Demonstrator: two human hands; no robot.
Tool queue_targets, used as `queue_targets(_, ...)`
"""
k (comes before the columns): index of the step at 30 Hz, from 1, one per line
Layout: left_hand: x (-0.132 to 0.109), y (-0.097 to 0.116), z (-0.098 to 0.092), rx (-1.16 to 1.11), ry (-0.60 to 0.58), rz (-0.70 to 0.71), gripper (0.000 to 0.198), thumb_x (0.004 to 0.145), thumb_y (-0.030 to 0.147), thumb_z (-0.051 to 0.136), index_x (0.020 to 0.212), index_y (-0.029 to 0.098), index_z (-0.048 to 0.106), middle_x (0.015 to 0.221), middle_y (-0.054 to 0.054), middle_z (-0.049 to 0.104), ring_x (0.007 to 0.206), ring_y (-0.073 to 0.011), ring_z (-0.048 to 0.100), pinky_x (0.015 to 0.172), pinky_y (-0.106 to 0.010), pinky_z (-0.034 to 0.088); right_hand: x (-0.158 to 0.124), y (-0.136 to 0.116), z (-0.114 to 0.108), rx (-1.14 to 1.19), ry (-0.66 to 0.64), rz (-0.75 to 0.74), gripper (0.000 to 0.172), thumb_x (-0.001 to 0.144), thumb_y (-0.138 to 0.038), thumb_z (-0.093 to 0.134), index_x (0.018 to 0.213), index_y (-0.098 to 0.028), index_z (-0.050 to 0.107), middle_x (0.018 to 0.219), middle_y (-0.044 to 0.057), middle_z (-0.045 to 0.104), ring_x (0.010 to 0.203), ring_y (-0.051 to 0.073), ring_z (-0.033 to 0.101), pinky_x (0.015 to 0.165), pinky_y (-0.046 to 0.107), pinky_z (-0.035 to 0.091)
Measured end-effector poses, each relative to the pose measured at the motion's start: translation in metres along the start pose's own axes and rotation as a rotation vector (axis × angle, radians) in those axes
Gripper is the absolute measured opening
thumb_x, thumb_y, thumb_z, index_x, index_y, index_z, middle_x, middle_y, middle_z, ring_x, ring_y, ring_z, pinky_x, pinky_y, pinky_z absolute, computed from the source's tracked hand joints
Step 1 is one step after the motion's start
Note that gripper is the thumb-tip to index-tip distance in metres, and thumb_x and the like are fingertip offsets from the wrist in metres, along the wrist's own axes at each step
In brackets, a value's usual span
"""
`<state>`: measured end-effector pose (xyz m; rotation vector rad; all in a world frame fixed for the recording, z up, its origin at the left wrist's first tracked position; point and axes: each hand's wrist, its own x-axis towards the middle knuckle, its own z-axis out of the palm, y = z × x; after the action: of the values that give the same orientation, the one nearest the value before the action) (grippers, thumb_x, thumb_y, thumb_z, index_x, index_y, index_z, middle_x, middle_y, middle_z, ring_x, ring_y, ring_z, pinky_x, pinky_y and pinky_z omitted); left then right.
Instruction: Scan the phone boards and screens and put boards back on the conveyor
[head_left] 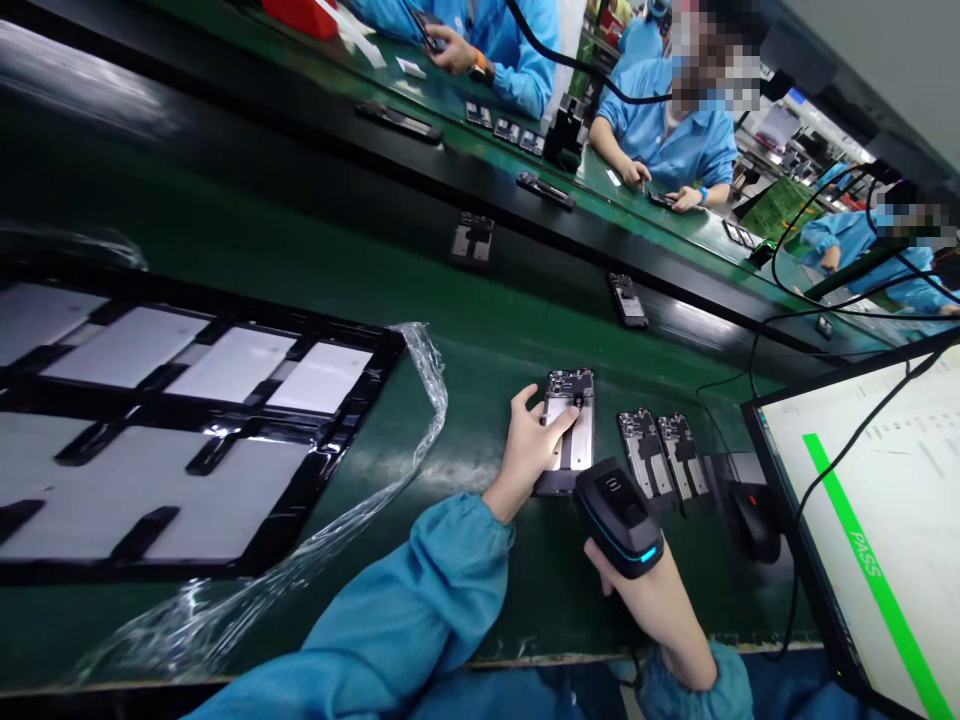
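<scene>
A phone with its back off (580,440) lies on the green bench, circuit board at the far end. My left hand (534,440) rests at its left side, fingers apart, the thumb lying across the phone's inner parts. In my right hand (651,590) is a black barcode scanner (611,505) with a blue light strip; its head covers most of my fingers and sits by the phone's near right corner. Just to the right, two more opened phones (645,455) (684,460) lie side by side.
A monitor (862,520) showing a green PASS bar stands at right, beside a black mouse (756,520). At left is a large black-framed tray (322,440) with crumpled clear film (427,370). Opened phones (627,300) (472,240) lie on the dark conveyor strip; co-workers in blue (675,120) sit beyond.
</scene>
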<state>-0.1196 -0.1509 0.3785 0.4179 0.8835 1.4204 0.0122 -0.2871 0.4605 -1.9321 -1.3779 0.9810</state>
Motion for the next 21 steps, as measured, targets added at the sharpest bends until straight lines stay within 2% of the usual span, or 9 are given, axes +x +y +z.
queue_targets(3, 0.002, -0.001, 0.0, 0.189, -0.011, 0.075, 0.045, 0.069, 0.033, 0.082, 0.105, 0.012, 0.065, 0.099, -0.009, 0.072, 0.086, -0.0192, 0.067, 0.075, -0.027, 0.051, 0.003, -0.021, 0.009, -0.074, -0.061, -0.074, 0.03, 0.078, -0.045, 0.074, 0.072, -0.02, 0.06, 0.047, -0.004, 0.054, 0.045, 0.015, 0.05, 0.051, 0.029, 0.043)
queue_targets(5, 0.003, 0.0, -0.002, 0.238, -0.014, 0.119, 0.035, 0.072, 0.036, 0.078, 0.096, 0.012, 0.069, 0.095, -0.008, 0.073, 0.084, -0.0181, 0.066, 0.073, -0.025, 0.05, 0.009, -0.03, 0.012, -0.103, -0.112, -0.123, 0.025, 0.082, -0.042, 0.071, 0.074, -0.019, 0.063, 0.045, -0.005, 0.052, 0.044, 0.014, 0.049, 0.051, 0.028, 0.044)
queue_targets(10, 0.003, 0.004, -0.006, 0.233, 0.067, 0.156, 0.043, 0.077, 0.052, 0.073, 0.087, 0.01, 0.072, 0.079, -0.006, 0.071, 0.068, -0.0154, 0.061, 0.061, -0.024, 0.045, 0.016, -0.032, 0.015, -0.121, -0.136, -0.178, 0.021, 0.083, -0.038, 0.07, 0.083, -0.018, 0.067, 0.051, -0.003, 0.057, 0.047, 0.014, 0.052, 0.051, 0.027, 0.046)
queue_targets(17, -0.004, 0.019, -0.01, 0.369, 0.072, 0.36, 0.034, 0.082, 0.048, 0.069, 0.084, 0.014, 0.064, 0.076, -0.001, 0.066, 0.07, -0.0143, 0.057, 0.065, -0.023, 0.043, 0.014, -0.036, 0.025, -0.114, -0.129, -0.25, 0.016, 0.084, -0.032, 0.069, 0.087, -0.016, 0.066, 0.071, 0.003, 0.069, 0.056, 0.015, 0.058, 0.054, 0.027, 0.05)
queue_targets(21, -0.008, 0.023, -0.015, 0.414, 0.079, 0.456, 0.037, 0.099, 0.049, 0.041, 0.081, 0.018, 0.053, 0.077, -0.002, 0.059, 0.073, -0.0145, 0.054, 0.069, -0.025, 0.042, 0.009, -0.037, 0.029, -0.092, -0.121, -0.341, 0.012, 0.081, -0.025, 0.07, 0.089, -0.018, 0.066, 0.078, 0.004, 0.072, 0.068, 0.019, 0.065, 0.063, 0.031, 0.055)
